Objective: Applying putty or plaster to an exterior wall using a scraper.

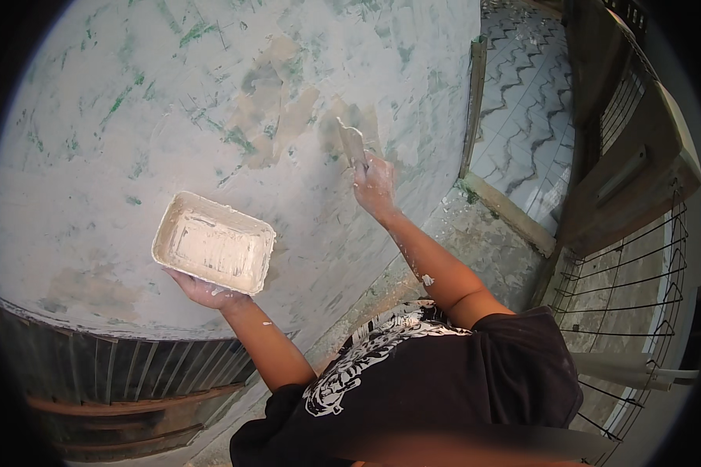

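My left hand (204, 289) is closed on the near side of a rectangular tub (266, 253), holding it from below. Pale putty (210, 241) coats the tub's floor and walls, with ridged scrape marks in it. Wrapped round the handle of a putty knife (354, 146), my right hand (375, 184) is up against the wall. The knife's blade points up and left at a beige damp-looking patch on the wall (117, 226), with some putty along its edge. Whether the blade touches the wall, I cannot tell. White smears spot both hands and forearms.
A doorway on the right shows a tiled floor (522, 101) with dark zigzag veins, bordered by a raised sill (514, 214). Beyond it stand a wooden door (639, 171) and a wire rack (623, 296). A slatted panel (125, 370) is at lower left.
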A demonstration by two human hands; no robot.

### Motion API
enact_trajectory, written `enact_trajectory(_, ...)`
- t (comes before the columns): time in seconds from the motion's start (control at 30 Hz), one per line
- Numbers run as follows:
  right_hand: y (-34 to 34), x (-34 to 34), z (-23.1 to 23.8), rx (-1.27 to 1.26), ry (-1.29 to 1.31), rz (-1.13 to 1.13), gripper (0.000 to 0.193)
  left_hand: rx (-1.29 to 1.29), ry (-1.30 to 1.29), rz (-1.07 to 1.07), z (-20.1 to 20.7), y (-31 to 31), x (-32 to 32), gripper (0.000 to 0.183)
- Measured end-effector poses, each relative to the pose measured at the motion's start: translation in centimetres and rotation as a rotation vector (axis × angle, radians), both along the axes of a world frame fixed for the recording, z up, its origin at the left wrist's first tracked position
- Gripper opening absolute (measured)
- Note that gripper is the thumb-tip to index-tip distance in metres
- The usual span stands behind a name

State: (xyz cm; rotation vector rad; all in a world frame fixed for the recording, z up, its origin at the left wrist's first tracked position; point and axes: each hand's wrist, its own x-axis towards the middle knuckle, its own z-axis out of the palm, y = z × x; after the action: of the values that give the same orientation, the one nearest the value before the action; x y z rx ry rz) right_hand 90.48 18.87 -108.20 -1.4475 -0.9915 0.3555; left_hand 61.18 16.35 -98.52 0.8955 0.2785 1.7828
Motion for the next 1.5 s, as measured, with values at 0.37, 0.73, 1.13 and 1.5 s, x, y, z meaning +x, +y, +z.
enact_trajectory(0.37,5.8,1.3,-4.0,-0.017,0.131,-0.173,0.028,-0.092,0.012,0.108,0.0,-2.8,-0.1,0.064)
enact_trajectory(0.73,-0.6,1.3,5.8,0.134,0.137,0.079,0.021,-0.047,0.006,0.022,1.0,-1.9,0.2,0.062)
enact_trajectory(1.13,-2.6,-14.0,-0.6,0.357,-0.687,0.503,0.046,-0.016,0.006,0.249,0.8,-3.9,-5.0,0.062)
enact_trajectory(1.5,2.5,2.4,3.9,0.182,-0.162,-0.209,0.025,0.207,-0.122,0.025,-1.5,-5.3,-11.7,0.061)
